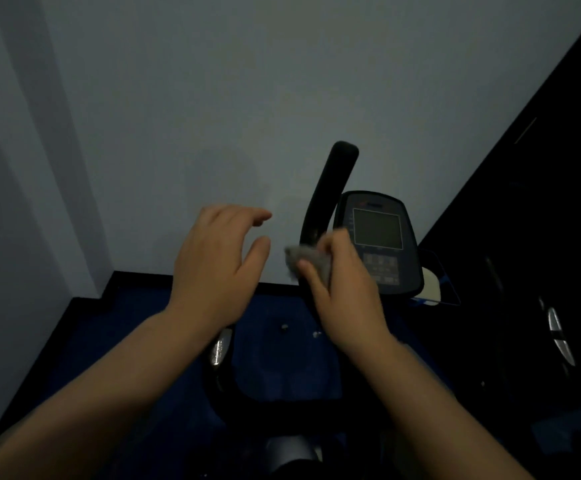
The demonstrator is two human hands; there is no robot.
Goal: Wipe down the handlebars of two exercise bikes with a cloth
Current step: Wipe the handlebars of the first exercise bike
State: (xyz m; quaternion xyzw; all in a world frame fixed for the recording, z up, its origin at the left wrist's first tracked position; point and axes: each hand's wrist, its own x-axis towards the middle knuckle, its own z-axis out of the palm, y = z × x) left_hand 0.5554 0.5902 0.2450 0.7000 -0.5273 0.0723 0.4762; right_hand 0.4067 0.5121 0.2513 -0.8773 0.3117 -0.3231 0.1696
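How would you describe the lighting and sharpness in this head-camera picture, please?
Head view: dim and bluish, no glare; the right hand and its crumpled grey cloth are motion-blurred against the black curved handlebar; wide-angle distortion slants the walls.

Grey cloth (308,259) (crumpled) pressed against black upright handlebar (330,181), beside console.

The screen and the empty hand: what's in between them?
In the head view, the other hand squeezing the grey cloth around the black handlebar.
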